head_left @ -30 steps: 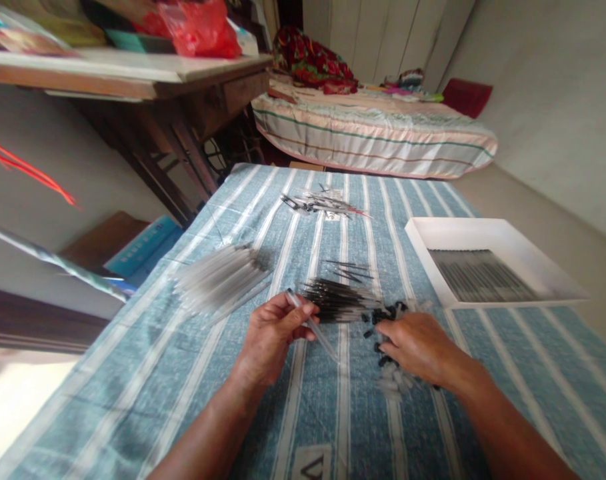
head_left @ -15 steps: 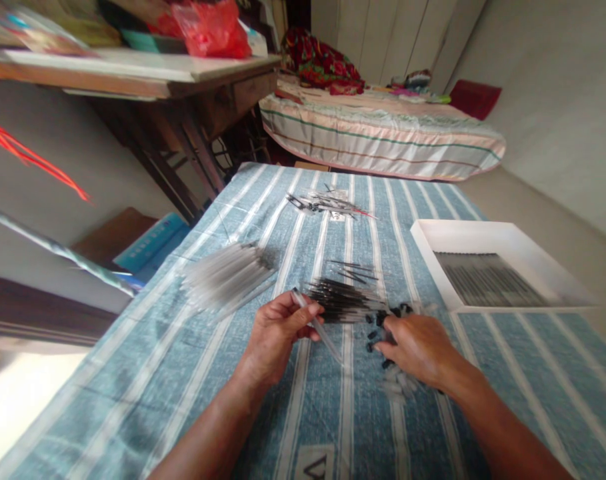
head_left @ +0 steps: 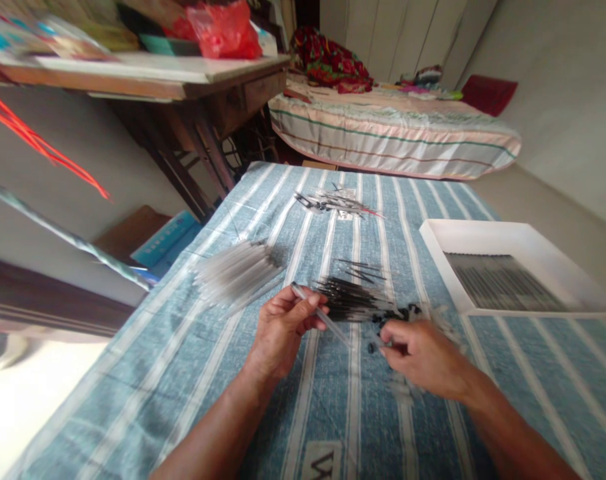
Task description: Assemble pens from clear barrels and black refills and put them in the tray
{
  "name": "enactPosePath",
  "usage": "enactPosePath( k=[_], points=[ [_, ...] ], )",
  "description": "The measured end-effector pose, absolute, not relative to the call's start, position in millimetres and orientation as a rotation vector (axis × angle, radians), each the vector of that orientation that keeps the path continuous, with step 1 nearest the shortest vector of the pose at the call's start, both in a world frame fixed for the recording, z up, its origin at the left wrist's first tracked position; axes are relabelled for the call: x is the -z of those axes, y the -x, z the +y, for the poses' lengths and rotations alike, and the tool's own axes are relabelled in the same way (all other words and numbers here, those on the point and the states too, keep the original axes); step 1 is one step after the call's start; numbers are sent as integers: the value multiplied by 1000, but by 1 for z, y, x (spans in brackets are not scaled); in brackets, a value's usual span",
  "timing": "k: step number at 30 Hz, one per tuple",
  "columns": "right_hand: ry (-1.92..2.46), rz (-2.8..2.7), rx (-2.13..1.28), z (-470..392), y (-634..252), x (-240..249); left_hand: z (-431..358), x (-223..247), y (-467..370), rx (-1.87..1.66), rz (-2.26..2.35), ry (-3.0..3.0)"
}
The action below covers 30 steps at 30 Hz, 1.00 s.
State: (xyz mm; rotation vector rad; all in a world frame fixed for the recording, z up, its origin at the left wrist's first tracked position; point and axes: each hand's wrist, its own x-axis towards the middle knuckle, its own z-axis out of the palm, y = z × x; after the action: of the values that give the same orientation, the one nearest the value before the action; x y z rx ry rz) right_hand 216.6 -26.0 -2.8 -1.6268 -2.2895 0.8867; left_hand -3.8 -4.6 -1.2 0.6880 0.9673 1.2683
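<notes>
My left hand [head_left: 287,323] pinches a clear tube [head_left: 333,327] with a dark upper end; the tube slants down to the right. My right hand [head_left: 417,350] is closed over a pile of small black pieces [head_left: 400,312], its thumb and fingertips together; what they grip is too small to make out. Thin black rods [head_left: 347,298] lie in a heap between and beyond my hands. Further left lies a stack of clear tubes [head_left: 237,270]. Small translucent pieces [head_left: 403,390] are scattered under and around my right hand.
On the right of the striped cloth [head_left: 223,373] stands a white box [head_left: 487,233] holding a row of dark-cored tubes [head_left: 503,283]. Assorted thin parts [head_left: 333,201] lie at the far end. Beyond are a wooden desk [head_left: 233,73] and a bed [head_left: 393,133].
My right hand's thumb and fingers have come together over the black pieces. My left hand still holds the tube. The whole view has shifted slightly.
</notes>
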Motion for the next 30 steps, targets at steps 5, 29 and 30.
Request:
enactPosePath(
  k=[5, 29, 30],
  points=[
    [1437, -2166, -1081, -36, -205, 8, -5, 2, 2, -1282, 966, -670],
    [1366, -1802, -1210, -41, -187, 15, -7, 3, 0, -1296, 989, -694],
    [1364, -1785, -1221, -41, -187, 15, -8, 3, -1, -1289, 985, -697]
  ],
)
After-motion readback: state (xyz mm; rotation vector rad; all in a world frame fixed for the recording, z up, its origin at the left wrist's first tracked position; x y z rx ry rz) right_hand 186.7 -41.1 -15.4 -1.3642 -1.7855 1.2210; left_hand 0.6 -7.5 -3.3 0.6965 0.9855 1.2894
